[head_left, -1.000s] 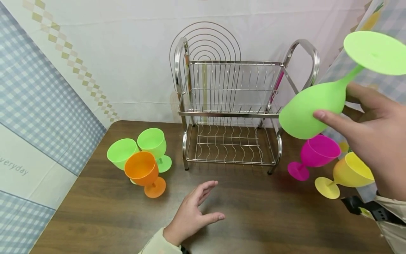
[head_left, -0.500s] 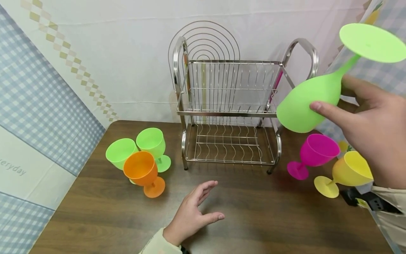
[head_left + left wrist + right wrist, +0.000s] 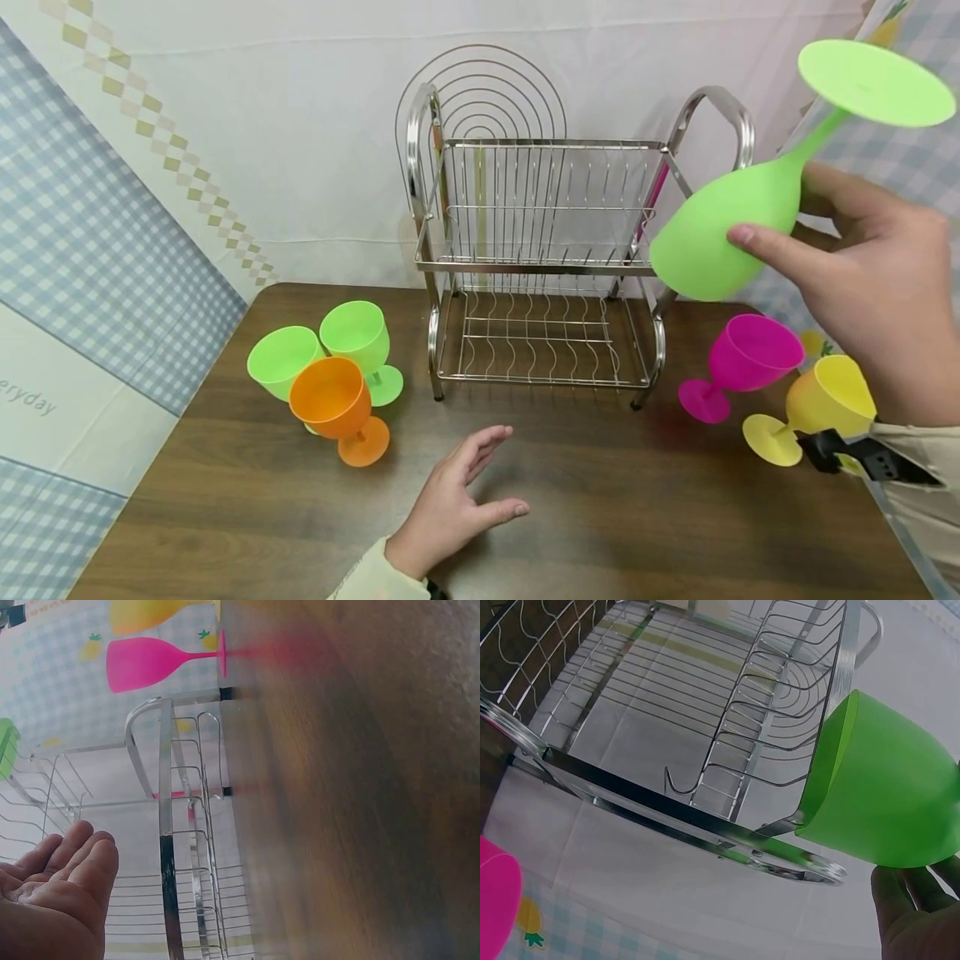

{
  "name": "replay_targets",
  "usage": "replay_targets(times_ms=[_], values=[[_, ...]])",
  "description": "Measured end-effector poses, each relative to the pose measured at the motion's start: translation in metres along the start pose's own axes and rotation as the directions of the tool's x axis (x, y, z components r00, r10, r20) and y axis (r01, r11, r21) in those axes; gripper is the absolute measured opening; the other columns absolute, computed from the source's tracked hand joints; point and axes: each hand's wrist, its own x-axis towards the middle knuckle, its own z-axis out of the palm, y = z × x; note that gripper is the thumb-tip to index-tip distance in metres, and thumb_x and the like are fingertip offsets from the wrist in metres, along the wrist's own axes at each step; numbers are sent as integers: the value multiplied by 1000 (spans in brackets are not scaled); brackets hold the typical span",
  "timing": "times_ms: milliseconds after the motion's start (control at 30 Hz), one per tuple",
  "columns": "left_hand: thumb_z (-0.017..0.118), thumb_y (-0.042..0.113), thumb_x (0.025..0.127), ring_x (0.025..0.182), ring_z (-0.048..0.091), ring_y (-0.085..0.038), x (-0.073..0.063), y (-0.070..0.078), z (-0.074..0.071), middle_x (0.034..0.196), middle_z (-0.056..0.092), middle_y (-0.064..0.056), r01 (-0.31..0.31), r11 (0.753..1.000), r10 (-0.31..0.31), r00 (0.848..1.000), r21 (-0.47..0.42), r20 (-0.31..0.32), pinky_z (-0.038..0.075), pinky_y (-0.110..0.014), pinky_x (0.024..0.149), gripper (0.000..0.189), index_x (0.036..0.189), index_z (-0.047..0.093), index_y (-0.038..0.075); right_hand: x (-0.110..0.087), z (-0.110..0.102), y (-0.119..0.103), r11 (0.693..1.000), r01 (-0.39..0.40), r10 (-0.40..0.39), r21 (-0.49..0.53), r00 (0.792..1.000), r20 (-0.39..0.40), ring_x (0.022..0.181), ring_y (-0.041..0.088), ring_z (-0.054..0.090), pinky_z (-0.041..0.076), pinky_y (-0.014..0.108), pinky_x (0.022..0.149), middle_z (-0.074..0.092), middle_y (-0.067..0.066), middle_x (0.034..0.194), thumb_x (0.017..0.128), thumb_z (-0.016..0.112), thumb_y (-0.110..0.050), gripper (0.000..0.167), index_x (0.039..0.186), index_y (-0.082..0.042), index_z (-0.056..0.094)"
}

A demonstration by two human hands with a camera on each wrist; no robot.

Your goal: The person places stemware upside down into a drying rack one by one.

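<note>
Nearest you, your left grip [image 3: 453, 492] is spread over the table [image 3: 600, 508], thumb held away from the fingers, with nothing in it. Your right grip [image 3: 888, 275] is raised on the far right and pinches a light green goblet [image 3: 738, 204] by its bowl: thumb on the near side, fingers behind, partly hidden.

That goblet is upside down and tilted. Its foot points up and to the right, its mouth down and to the left, so the long axis slants across your view with the rim towards the rack. It hangs above the table, beside the rack's upper right corner; whether the rim touches the metal I cannot tell.

I judge this to be a carrying step. The next move seems to call for lifting the leading rim clear of the rail and side handle, then correcting the tilt before you lower anything.

Below your right wrist a yellow goblet [image 3: 825, 400] stands upright, partly covered by a black strap [image 3: 870, 458]. Across on the left stands an orange goblet [image 3: 333, 404]. A magenta goblet [image 3: 750, 358] is just beyond the yellow one; a pair of green goblets [image 3: 356, 337] stands behind the orange. Farther off is the two-tier metal rack [image 3: 540, 268], with a pale cloth [image 3: 300, 167] behind.
</note>
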Motion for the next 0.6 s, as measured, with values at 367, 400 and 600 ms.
replay_targets(times_ms=[367,400,600], values=[[87,27,79,137,49,-19,0,0,-1,147,52,0,14,1000,-14,1000,-4,-3,40,-35,111,78,144,47,15,9,2,2,999,-37,37,1,999,22,106,12,64,50,12,90,71,-1,112,81,84,-6,55,132,-12,66],[87,27,79,137,49,-19,1,-1,-1,147,52,0,13,1000,-13,1000,-6,-3,40,-35,112,78,144,47,15,9,2,2,999,-39,39,0,999,24,107,12,64,50,12,90,71,-1,112,81,84,-6,55,132,-13,66],[88,26,78,137,49,-20,1,-1,-1,147,52,0,14,1000,-14,1000,-9,-8,40,-34,112,78,144,48,15,13,4,3,998,-55,55,6,998,31,106,10,63,49,11,90,71,-4,109,81,84,-8,53,131,-11,67]])
